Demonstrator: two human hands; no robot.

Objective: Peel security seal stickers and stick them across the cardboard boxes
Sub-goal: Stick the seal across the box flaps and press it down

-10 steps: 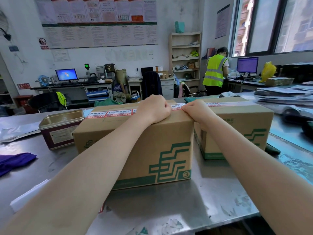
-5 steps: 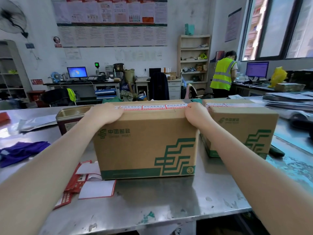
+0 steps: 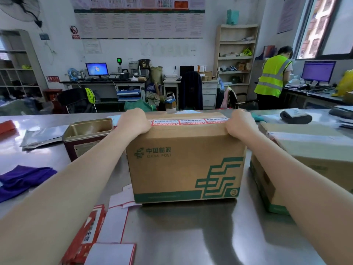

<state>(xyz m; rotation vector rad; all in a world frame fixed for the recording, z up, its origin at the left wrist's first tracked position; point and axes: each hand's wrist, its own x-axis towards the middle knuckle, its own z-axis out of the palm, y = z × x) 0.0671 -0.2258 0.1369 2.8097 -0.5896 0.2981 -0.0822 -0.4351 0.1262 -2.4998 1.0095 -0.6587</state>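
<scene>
A brown China Post cardboard box [image 3: 183, 165] with green markings stands on the steel table in front of me. A red-and-white security seal sticker strip [image 3: 189, 121] runs along its top. My left hand [image 3: 133, 122] grips the box's top left corner, fingers curled over the top. My right hand [image 3: 239, 123] grips the top right corner over the strip's right end. A second cardboard box [image 3: 309, 150] sits to the right, with a strip on its top. Sticker backing sheets [image 3: 107, 236], red-edged and white, lie at the front left.
An open metal tin [image 3: 86, 134] stands left of the box. A purple cloth [image 3: 23, 178] and a silver bag [image 3: 42, 136] lie farther left. A black device [image 3: 296, 116] and papers sit at the right. A person in a yellow vest [image 3: 273, 77] works at a far desk.
My left hand slid from the middle of the box top to its left corner. The box turned square to me and moved left, apart from the second box. My view shifted left.
</scene>
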